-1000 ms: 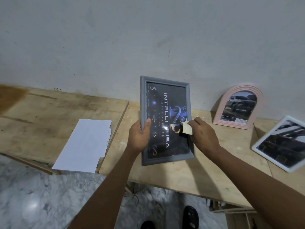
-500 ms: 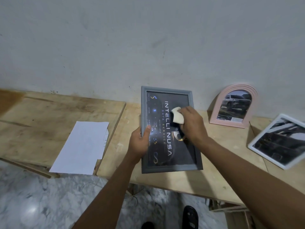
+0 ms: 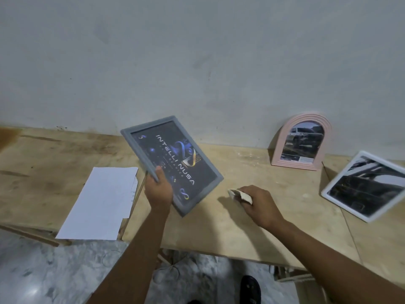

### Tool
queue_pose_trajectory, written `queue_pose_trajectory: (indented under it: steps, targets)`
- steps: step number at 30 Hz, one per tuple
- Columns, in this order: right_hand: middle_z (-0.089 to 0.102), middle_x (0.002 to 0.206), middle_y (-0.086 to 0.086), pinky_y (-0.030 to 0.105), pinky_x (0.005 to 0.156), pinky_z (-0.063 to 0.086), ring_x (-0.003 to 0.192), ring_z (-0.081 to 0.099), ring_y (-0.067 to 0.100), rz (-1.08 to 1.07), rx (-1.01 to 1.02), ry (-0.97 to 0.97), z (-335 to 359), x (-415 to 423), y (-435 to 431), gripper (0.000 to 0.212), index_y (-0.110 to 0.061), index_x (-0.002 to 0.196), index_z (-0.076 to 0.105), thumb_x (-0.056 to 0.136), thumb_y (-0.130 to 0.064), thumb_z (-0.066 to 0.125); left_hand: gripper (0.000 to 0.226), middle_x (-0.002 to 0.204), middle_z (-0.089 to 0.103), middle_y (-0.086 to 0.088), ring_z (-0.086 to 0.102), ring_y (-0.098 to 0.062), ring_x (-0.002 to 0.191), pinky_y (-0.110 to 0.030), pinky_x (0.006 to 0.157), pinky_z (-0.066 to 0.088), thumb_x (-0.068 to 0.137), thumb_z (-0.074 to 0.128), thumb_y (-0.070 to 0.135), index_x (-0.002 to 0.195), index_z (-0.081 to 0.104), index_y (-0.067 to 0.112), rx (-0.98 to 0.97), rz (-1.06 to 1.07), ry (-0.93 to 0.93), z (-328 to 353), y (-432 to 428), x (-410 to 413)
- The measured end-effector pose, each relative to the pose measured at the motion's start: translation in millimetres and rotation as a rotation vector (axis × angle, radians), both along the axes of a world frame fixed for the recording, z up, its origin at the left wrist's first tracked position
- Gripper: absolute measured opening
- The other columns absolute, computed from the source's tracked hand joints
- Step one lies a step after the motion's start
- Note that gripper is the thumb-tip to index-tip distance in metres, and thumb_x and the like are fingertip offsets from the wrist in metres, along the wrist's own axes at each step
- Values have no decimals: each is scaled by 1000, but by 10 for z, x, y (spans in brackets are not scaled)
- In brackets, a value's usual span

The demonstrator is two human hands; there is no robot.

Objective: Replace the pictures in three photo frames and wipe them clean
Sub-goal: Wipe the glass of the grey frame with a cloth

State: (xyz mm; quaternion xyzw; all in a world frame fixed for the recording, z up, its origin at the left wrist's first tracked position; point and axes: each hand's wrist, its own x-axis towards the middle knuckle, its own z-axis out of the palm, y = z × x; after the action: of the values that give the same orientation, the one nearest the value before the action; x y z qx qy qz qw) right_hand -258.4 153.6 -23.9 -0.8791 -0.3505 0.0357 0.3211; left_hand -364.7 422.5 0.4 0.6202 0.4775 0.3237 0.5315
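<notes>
Grey frame held tilted over the table, left hand fingers clamped on its edge, right hand fingers pinching the cloth on the table nearby; suggest setting it down by edges only, no fresh prints on glass.

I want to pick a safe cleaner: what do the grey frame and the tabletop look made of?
The grey frame: probably matte plastic or painted wood; dull, even rim. The tabletop: bare plywood, seemingly unfinished; pale grain and stains showing.
</notes>
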Motion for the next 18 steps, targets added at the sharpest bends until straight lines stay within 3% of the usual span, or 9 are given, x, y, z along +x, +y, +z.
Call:
queue_pose_trajectory:
  steps: [3, 6, 11, 14, 16, 18]
  targets:
    - [73, 99, 4, 37, 77, 49, 97, 66, 31, 23, -337, 164, -151, 105, -70, 14, -22, 92, 70, 90, -31, 59, 45, 100, 69, -11, 64, -34, 94, -44, 94, 53, 104, 45, 49, 121, 63, 10, -67, 105, -33, -5, 41, 9]
    - [66, 126, 11, 36, 86, 46, 113, 60, 37, 95, -555, 230, -278, 114, 46, 25, -17, 118, 66, 100, -29, 55, 56, 119, 69, -16, 64, -37, 108, -48, 99, 52, 100, 45, 55, 131, 61, 11, -78, 156, -61, -71, 87, -9]
    - [64, 116, 12, 38, 81, 48, 110, 60, 37, -8, -446, 170, -245, 50, 360, 18, -17, 112, 61, 98, -26, 53, 52, 129, 66, -8, 63, -29, 116, -43, 101, 51, 103, 48, 49, 142, 54, 15, -88, 95, -145, -56, 119, -47]
    - [57, 133, 4, 41, 92, 47, 120, 56, 32, 78, -571, 91, -194, -46, 500, 41, -30, 134, 55, 94, -40, 54, 42, 121, 67, -4, 66, -24, 108, -37, 95, 54, 104, 48, 46, 134, 59, 17, -127, 52, -210, 24, 121, -20]
    - [44, 152, -2, 49, 108, 35, 136, 45, 27, 234, -761, 203, -165, -138, 551, 63, -39, 147, 44, 87, -56, 55, 31, 118, 68, -4, 68, -23, 106, -40, 95, 55, 104, 47, 47, 123, 59, 26, -152, 6, -230, 92, 80, 24]
    - [42, 157, -3, 44, 116, 31, 140, 43, 22, 213, -633, 392, -96, -214, 636, 61, -35, 149, 44, 91, -44, 58, 24, 114, 69, -2, 68, -21, 103, -37, 90, 55, 105, 46, 46, 119, 56, 30, -161, -37, -246, 174, 47, 55]
